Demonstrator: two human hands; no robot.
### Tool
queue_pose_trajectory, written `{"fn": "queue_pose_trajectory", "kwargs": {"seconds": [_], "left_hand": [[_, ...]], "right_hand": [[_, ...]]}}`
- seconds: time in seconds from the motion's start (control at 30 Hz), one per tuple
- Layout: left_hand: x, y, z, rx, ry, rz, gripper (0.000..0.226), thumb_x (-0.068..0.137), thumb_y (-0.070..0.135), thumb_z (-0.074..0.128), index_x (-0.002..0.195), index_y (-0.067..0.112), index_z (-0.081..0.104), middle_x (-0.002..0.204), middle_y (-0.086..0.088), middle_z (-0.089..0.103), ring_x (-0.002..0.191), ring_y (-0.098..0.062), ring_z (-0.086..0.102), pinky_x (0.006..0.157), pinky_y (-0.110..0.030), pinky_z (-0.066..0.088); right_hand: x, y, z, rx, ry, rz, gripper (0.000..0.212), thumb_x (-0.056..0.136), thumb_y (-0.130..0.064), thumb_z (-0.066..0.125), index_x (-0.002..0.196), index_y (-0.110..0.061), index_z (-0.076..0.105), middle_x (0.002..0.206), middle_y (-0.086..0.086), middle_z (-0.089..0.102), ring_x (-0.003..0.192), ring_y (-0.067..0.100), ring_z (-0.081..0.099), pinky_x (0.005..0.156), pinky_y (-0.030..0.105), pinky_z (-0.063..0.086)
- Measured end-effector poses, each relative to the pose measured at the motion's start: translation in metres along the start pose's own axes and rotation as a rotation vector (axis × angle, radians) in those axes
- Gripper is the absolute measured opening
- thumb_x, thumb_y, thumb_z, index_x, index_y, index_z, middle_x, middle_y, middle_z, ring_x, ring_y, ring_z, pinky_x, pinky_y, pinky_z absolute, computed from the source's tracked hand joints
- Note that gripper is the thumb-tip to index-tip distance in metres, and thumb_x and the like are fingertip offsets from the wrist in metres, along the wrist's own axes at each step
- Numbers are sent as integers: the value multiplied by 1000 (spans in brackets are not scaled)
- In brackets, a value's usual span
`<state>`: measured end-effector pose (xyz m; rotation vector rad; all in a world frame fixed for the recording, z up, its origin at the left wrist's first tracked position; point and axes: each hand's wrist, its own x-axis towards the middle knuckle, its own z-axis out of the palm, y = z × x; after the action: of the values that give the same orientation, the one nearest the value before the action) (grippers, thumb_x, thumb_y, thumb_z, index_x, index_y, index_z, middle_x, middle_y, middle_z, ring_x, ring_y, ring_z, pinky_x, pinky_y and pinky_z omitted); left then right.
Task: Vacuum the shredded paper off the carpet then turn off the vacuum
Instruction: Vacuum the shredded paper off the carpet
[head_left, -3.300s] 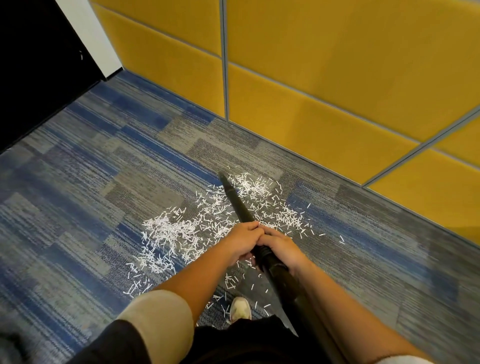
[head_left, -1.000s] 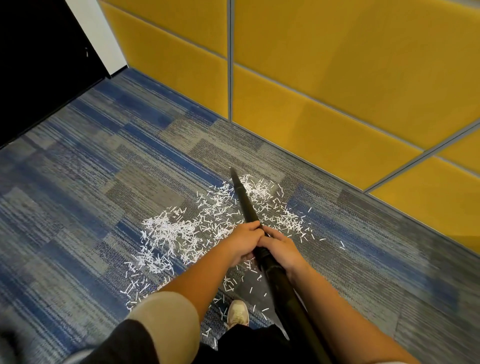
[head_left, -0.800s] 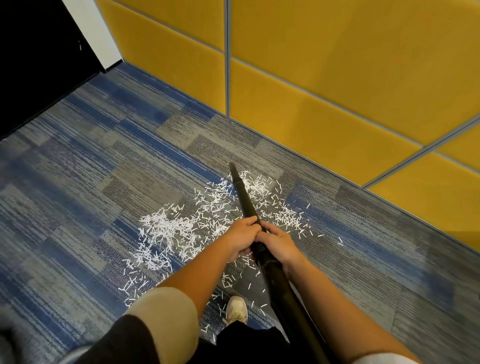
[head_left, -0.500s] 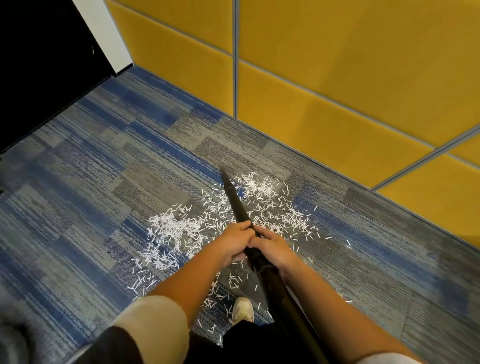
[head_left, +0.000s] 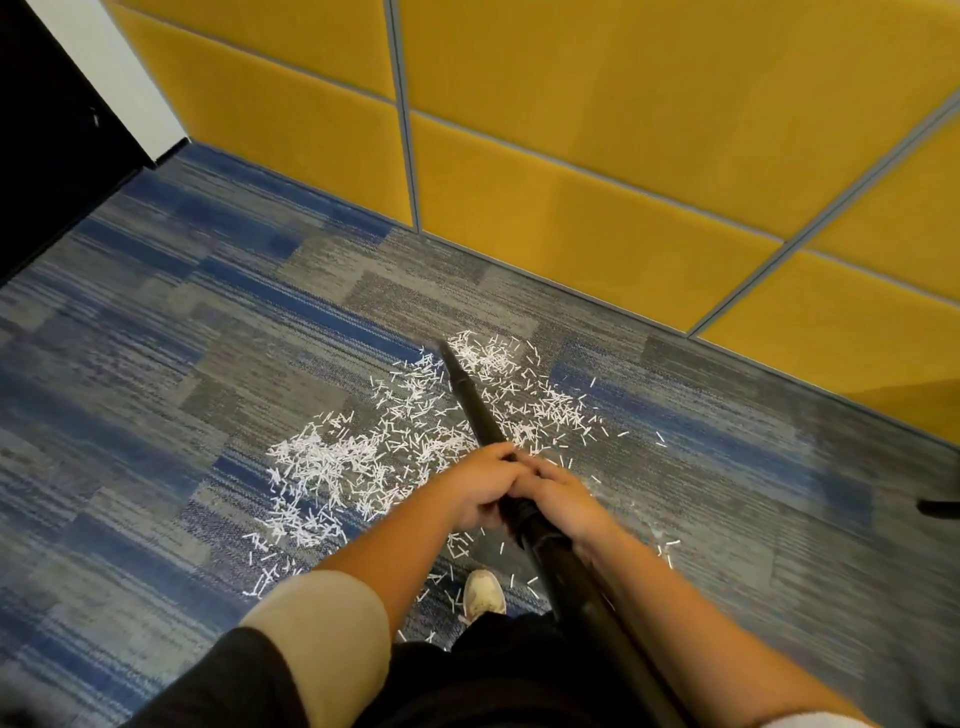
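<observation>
A patch of white shredded paper lies scattered on the blue-grey carpet in front of me. A black vacuum wand slants from my lower right across the shreds, its narrow nozzle tip resting at the far edge of the paper. My left hand grips the wand from the left. My right hand grips it just behind, the two hands touching. The vacuum's body and switch are out of sight.
A yellow padded wall runs close behind the paper. A dark opening with a white frame stands at the far left. My white shoe is planted among loose shreds. A dark object pokes in at the right edge.
The wand swung slightly left and right while its tip stayed at the far edge of the shreds. Both hands kept their grip. The paper patch looks much the same.
</observation>
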<state>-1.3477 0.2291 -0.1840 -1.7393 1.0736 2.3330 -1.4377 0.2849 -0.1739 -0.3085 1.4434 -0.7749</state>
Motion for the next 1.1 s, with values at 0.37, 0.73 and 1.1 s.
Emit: {"fn": "queue_pose_trajectory", "kwargs": {"seconds": [0.37,0.73,1.1], "left_hand": [[-8,-12,30,106,-25,21,61,93,2,46,147,22,29,99,-5,55,83,-24,59,67,-37,56],[-11,-3,23,33,39,11,61,92,0,48,147,21,30,115,-7,51,78,-22,59,59,-37,55],[9,11,36,-25,11,13,64,89,-2,47,147,21,30,102,-3,54,93,-26,56,91,-48,49]], "right_hand": [[-11,30,-19,25,132,14,38,82,5,52,119,-1,52,72,20,57,37,19,54,35,22,43],[3,23,-21,-11,76,21,22,76,-2,61,97,-7,56,79,19,58,47,21,55,39,23,45],[12,9,-44,16,76,23,33,80,3,59,110,-7,52,72,18,58,36,22,56,36,23,44]]}}
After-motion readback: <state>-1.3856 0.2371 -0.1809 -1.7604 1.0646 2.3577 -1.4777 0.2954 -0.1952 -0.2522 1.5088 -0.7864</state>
